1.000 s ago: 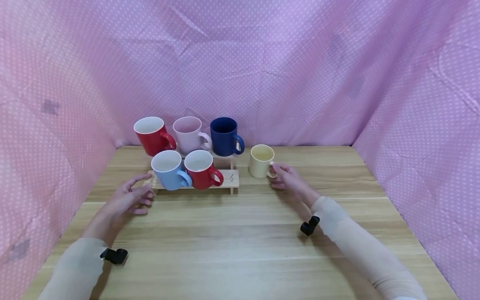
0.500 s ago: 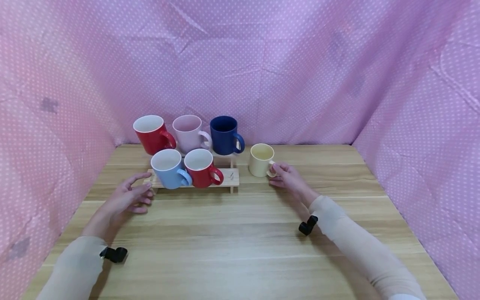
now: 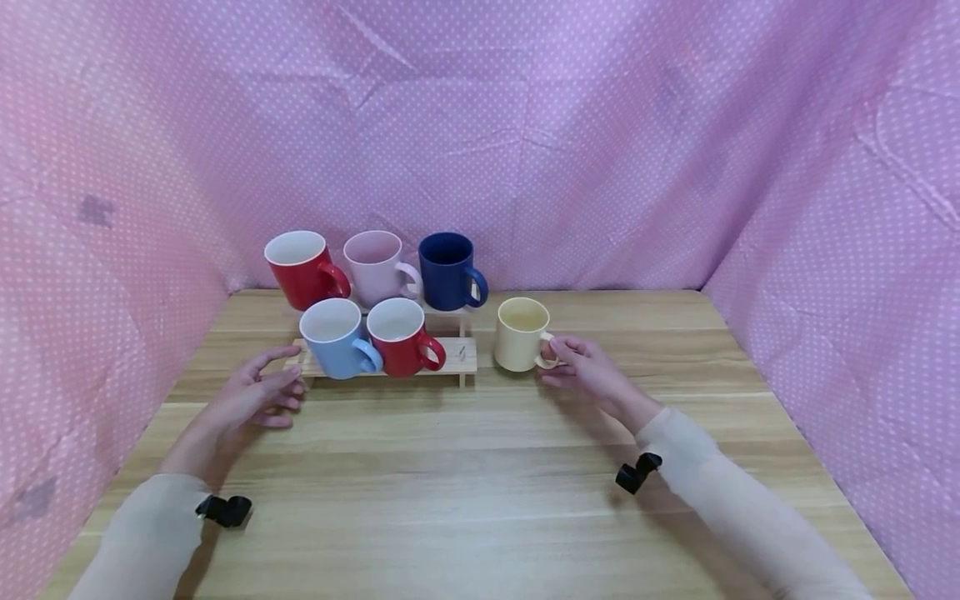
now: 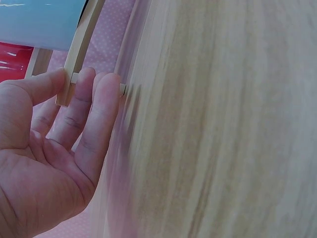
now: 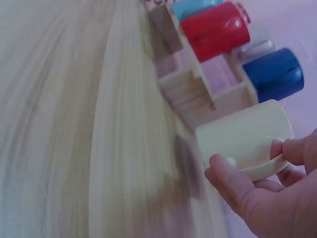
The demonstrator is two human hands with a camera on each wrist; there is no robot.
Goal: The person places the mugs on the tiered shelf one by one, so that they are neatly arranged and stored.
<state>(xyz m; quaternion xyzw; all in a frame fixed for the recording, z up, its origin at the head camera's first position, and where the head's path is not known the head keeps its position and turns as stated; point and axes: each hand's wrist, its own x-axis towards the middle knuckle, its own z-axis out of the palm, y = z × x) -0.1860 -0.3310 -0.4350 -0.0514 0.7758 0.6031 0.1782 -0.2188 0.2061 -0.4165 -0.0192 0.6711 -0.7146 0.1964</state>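
My right hand (image 3: 592, 375) pinches the handle of a pale yellow mug (image 3: 519, 337), thumb and fingers on it. That mug is upright, just right of a two-tier wooden rack (image 3: 468, 357); in the right wrist view its base looks slightly off the table. At the rack's left end, my left hand (image 3: 251, 396) holds the edge of the lower shelf (image 4: 79, 49) between thumb and fingers. A light blue mug (image 3: 330, 340) and a red mug (image 3: 396, 340) stand on the lower shelf. Above them are another red mug (image 3: 298, 273), a pink mug (image 3: 373, 271) and a dark blue mug (image 3: 446, 275).
The wooden table (image 3: 435, 483) extends in front of the rack and to both sides. A pink dotted cloth (image 3: 525, 150) hangs behind and at both sides. The lower shelf shows bare wood right of its red mug.
The yellow mug has come up a little and toward me, with my right hand on its handle. My left hand stays at the rack's end.
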